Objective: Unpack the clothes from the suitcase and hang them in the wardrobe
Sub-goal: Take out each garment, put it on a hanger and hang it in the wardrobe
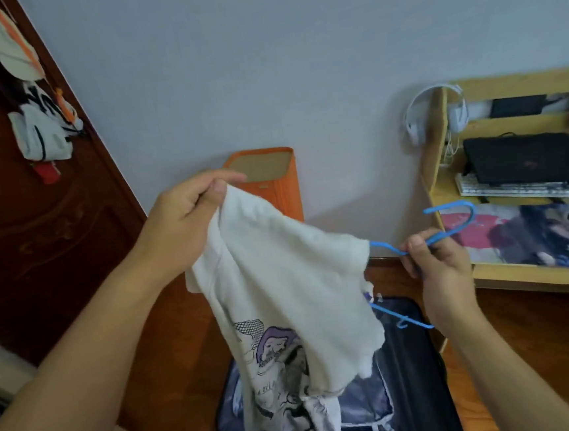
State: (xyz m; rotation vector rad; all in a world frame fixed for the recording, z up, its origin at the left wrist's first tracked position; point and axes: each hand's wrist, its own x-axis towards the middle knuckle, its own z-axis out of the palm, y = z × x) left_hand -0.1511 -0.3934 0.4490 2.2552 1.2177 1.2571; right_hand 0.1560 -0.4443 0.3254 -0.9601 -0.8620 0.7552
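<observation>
person is threading white t-shirt (282,284) onto blue hanger (448,221), left hand (180,224) pinching its shoulder, right hand (434,257) gripping the hook neck; next likely seating the other shoulder.

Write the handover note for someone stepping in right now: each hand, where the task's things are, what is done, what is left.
Left hand: pinches the white T-shirt at its top edge, holding it up.
Right hand: grips the blue hanger near its hook.
The hanger's arm runs into the shirt; its other arm sticks out below.
Suitcase lies open on the floor beneath.
Done: shirt out of the suitcase, hanger partly in.
Left: seat the shirt on the hanger, hang it in the wardrobe.
</observation>
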